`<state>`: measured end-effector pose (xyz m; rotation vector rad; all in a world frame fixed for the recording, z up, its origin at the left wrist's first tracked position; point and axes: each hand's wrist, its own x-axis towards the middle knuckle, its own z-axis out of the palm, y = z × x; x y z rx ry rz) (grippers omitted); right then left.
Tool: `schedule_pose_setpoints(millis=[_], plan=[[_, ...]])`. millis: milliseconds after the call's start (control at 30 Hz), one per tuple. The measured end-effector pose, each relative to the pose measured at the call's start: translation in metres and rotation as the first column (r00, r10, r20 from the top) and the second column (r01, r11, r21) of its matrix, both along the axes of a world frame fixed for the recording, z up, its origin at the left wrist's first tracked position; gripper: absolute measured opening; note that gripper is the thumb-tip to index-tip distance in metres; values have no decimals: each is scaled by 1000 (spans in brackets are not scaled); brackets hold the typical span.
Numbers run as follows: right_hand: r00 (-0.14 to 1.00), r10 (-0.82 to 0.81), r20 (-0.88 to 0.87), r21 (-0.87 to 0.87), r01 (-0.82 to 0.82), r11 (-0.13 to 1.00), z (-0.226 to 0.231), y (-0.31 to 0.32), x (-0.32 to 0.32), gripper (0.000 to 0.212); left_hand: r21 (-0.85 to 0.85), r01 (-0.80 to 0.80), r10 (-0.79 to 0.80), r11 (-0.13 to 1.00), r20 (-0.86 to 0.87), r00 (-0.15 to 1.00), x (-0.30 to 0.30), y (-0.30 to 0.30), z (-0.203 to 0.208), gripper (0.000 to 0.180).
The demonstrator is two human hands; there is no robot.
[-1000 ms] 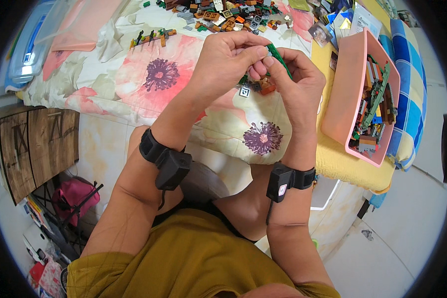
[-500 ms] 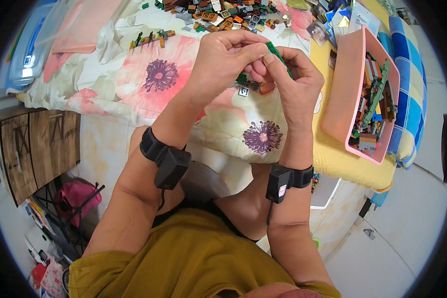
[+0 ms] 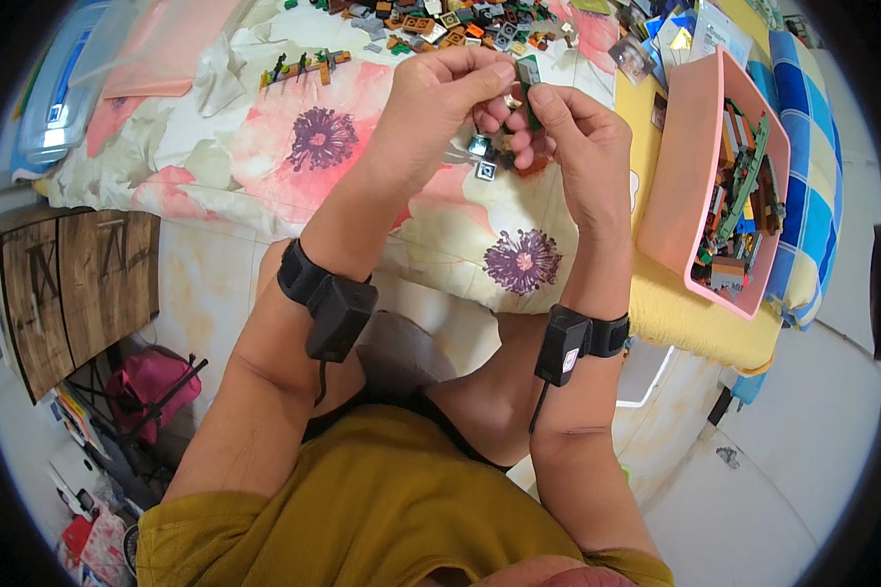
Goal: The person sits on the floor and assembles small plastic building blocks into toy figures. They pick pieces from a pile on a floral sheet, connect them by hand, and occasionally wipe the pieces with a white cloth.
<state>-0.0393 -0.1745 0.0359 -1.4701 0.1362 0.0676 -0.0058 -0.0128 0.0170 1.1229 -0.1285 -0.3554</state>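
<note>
Above the flowered bedspread (image 3: 294,186), in the head view, both hands met close together. The left hand (image 3: 440,103) pinched a small pale piece between thumb and forefinger, right against the top of a green brick strip (image 3: 528,86). The right hand (image 3: 573,137) pinched that strip upright between thumb and fingertips, its other fingers curled below (whether they cupped more pieces I could not tell). Two small grey square tiles (image 3: 481,157) lay on the bedspread just under the hands, and a heap of loose bricks (image 3: 440,20) lay spread beyond them at the top of the view. A pink bin (image 3: 690,157) of more parts stood tilted to the right on a yellow cushion (image 3: 685,313). The grip looked thin on both pieces; too hard a press, or one off-line, could pop the small piece loose into the folds of cloth, where it would be hard to find among the pattern.
</note>
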Motion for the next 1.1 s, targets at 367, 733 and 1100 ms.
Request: schedule_pose_setpoints(millis=[367,733,1100], plan=[[994,105,-15,-86,-106,991,-4,-7,1,30,139,-96,86,986,71,994,-1,-6,1,25],[998,17,60,-459,12,888,-16,-25,-6,13,-155,-232,199,960,-199,960,23,29,-1,20],[996,85,-16,-700,-72,710,-20,-20,-11,16,-85,-286,252,954,-286,925,19,28,-2,22]])
